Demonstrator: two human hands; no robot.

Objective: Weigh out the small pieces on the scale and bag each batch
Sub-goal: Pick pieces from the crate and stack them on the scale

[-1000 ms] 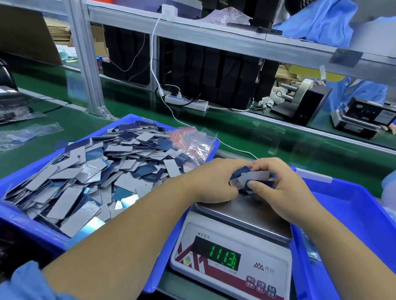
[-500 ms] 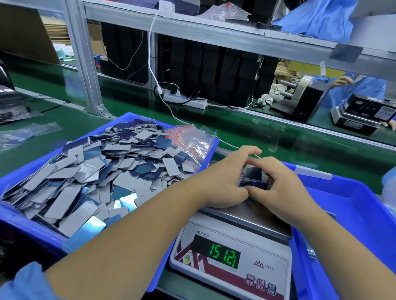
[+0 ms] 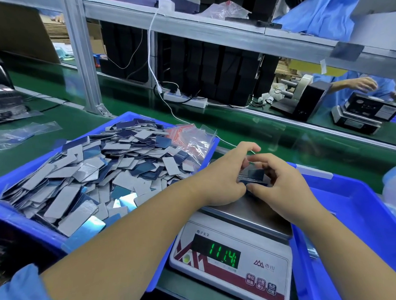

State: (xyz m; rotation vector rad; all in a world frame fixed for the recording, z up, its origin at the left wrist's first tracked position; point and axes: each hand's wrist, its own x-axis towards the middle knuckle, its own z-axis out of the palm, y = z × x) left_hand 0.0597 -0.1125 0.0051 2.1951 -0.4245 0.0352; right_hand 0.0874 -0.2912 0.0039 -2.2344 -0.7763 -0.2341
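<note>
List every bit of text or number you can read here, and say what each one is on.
"111.4": green digits on the scale's display.
"电子天平": printed above the display on the scale's front panel.
"香山": beside the logo on the panel.
Three round buttons at the panel's lower right: labels too small to read.
Labels on the far device: too blurred to read.

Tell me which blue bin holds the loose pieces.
The blue bin on the left, heaped with grey and blue pieces; the right-hand bin shows mostly bare floor.
</note>
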